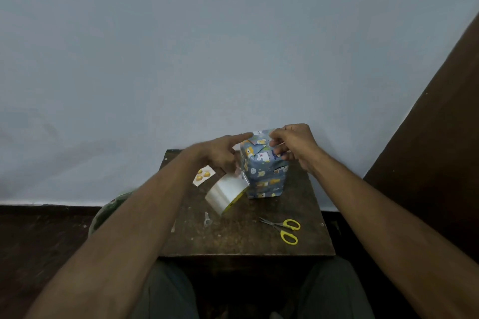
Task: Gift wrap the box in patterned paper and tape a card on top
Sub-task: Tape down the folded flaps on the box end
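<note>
While both hands pinch its folds, glossy patterned paper covers the box.

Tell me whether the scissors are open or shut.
Slightly open: the scissors lie flat on the table, blade tips a little apart and the yellow handles spread.

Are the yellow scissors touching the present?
Apart. The head view shows the scissors lying nearer the person than the wrapped box, with bare table plainly between them.
</note>
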